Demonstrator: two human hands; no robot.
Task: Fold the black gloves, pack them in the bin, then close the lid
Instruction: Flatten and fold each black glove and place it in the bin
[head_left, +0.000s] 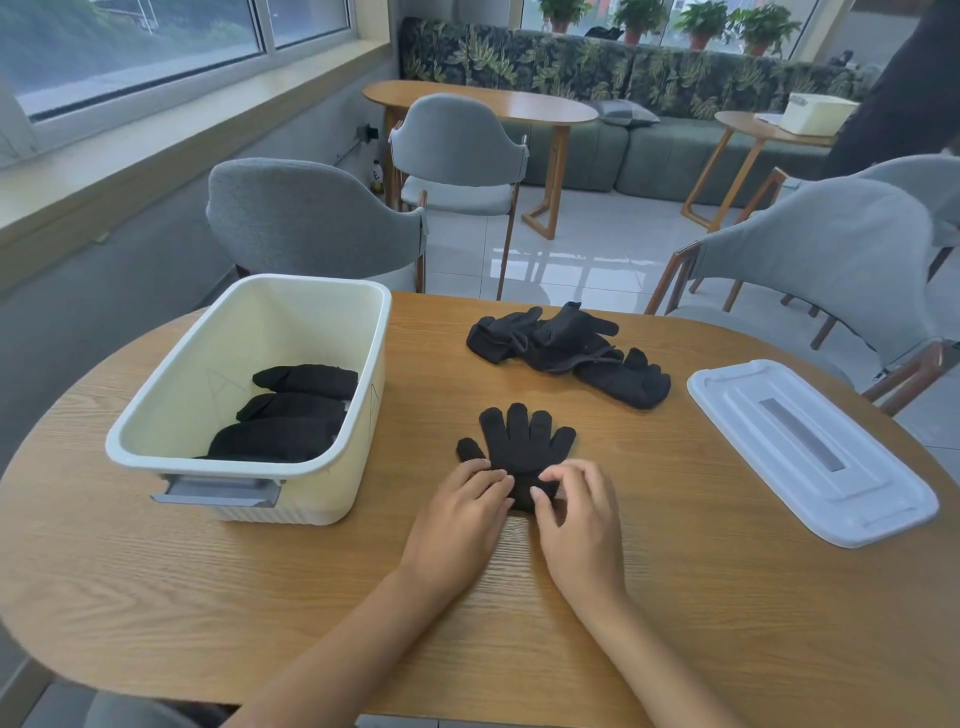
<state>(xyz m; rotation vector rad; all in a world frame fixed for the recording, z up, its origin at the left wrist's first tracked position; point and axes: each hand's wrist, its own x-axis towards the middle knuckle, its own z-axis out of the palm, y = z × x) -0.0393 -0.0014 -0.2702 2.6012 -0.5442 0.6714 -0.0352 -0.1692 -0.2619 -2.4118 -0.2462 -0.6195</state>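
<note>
Fold step: I see both hands, left (460, 512) and right (576, 512), pinching the glove (524, 441) cuff at 6 o'clock; next, fold toward 12, then bin (244, 467) at 9.

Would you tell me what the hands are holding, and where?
Both hands, left and right, pinch the flat black glove at its cuff end.

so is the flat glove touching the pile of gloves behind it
Apart. The head view shows bare table between the flat glove and the pile of gloves.
</note>
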